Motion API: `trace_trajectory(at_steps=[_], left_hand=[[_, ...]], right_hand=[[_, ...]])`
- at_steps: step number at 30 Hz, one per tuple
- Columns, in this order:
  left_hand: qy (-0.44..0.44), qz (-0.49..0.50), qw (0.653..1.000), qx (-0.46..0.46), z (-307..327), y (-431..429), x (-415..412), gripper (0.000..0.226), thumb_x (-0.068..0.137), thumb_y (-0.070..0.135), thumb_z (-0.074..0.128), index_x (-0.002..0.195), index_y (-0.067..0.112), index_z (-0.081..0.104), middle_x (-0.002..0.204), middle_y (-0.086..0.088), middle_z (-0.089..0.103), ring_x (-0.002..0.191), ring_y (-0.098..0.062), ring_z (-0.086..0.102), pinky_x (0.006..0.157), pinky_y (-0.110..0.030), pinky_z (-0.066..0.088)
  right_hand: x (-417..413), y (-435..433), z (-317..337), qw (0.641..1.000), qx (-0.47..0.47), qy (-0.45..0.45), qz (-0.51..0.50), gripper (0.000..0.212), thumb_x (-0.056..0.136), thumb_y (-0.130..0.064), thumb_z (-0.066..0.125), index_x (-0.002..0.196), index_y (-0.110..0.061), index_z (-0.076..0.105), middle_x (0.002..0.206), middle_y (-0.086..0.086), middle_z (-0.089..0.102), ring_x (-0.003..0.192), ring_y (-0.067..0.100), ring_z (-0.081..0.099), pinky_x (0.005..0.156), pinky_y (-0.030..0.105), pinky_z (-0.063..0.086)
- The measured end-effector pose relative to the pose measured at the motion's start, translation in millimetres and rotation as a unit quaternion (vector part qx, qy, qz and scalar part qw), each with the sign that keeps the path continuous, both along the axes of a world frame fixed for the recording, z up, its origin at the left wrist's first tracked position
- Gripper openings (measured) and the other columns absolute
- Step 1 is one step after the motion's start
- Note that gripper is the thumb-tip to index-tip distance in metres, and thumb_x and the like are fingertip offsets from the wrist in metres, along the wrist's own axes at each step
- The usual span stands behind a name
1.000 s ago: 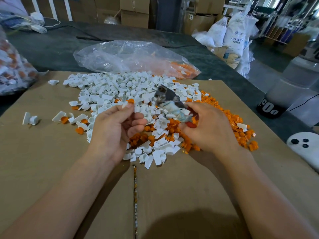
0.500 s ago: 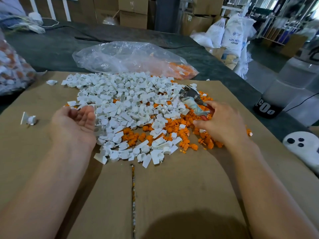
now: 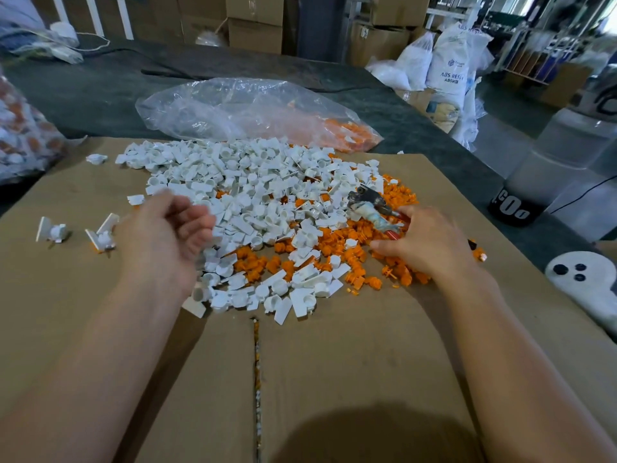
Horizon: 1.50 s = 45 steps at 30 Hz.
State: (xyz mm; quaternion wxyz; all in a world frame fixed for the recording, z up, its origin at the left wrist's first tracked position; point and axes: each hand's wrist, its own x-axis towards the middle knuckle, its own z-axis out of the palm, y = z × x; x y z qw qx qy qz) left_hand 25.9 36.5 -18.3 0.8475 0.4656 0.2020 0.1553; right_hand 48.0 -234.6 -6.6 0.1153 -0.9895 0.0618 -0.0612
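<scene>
On the cardboard sheet (image 3: 334, 379) that covers the near part of the desk (image 3: 100, 91), both forearms reach in from the near edge. The left hand (image 3: 163, 235) hovers at the left edge of the heap of white plastic parts (image 3: 253, 195), fingers loosely curled and blurred, with nothing seen in its palm. The right hand (image 3: 424, 245) rests on the orange parts (image 3: 337, 243) at the heap's right side and grips the red handle of a tape-wrapped metal tool (image 3: 367, 203), whose head points away over the pile. Two white pieces (image 3: 53, 230) lie apart, left of the left hand. Beyond the heap a clear plastic bag (image 3: 233, 108) lies on the desk, orange parts in its right end.
</scene>
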Motion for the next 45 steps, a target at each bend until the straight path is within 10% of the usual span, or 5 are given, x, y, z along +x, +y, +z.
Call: trace_trajectory(at_steps=[3, 7, 18, 29, 45], left_hand=[[0.0, -0.079, 0.948, 0.308, 7, -27, -14, 0.017, 0.09, 0.022, 0.059, 0.073, 0.019, 0.062, 0.054, 0.007, 0.064, 0.046, -0.006, 0.058, 0.042, -0.019, 0.043], [-0.025, -0.105, 0.755, 0.647, -3, -42, -24, 0.006, 0.084, 0.026, 0.065, 0.089, 0.025, 0.068, 0.077, 0.016, 0.057, 0.074, -0.009, 0.055, 0.066, -0.025, 0.042], [-0.07, -0.163, 0.592, 0.787, -22, -41, -11, 0.046, 0.094, 0.025, 0.048, 0.139, 0.027, 0.041, 0.131, 0.002, 0.045, 0.12, -0.021, 0.037, 0.094, -0.025, 0.023], [-0.055, -0.157, 0.597, 0.785, -22, -43, -12, 0.041, 0.093, 0.024, 0.051, 0.134, 0.026, 0.049, 0.113, -0.002, 0.052, 0.108, -0.022, 0.044, 0.087, -0.027, 0.029], [-0.057, -0.152, 0.598, 0.785, -19, -42, -11, 0.041, 0.091, 0.027, 0.055, 0.132, 0.026, 0.051, 0.118, -0.001, 0.052, 0.111, -0.022, 0.049, 0.088, -0.028, 0.035]], right_hand=[[2, -1, -3, 1.0, -0.008, 0.009, 0.005, 0.073, 0.069, -0.058, 0.069, 0.126, -0.016, 0.051, 0.124, 0.007, 0.055, 0.112, 0.026, 0.05, 0.078, 0.033, 0.036], [5, -1, -6, 1.0, 0.004, 0.02, 0.006, 0.079, 0.067, -0.062, 0.067, 0.127, -0.015, 0.05, 0.126, 0.009, 0.053, 0.115, 0.028, 0.048, 0.084, 0.035, 0.037], [2, 4, -8, 0.997, -0.02, 0.064, 0.025, 0.087, 0.066, -0.073, 0.055, 0.13, -0.014, 0.044, 0.131, 0.012, 0.042, 0.123, 0.029, 0.035, 0.094, 0.04, 0.034], [-8, 14, 4, 0.987, 0.085, -0.122, 0.054, 0.048, 0.083, -0.049, 0.057, 0.122, -0.02, 0.057, 0.123, 0.002, 0.054, 0.111, 0.015, 0.049, 0.077, 0.024, 0.031], [-17, 22, 9, 0.98, 0.127, -0.079, 0.131, 0.02, 0.086, -0.032, 0.061, 0.101, -0.022, 0.069, 0.087, -0.012, 0.061, 0.074, -0.001, 0.051, 0.064, 0.009, 0.037]])
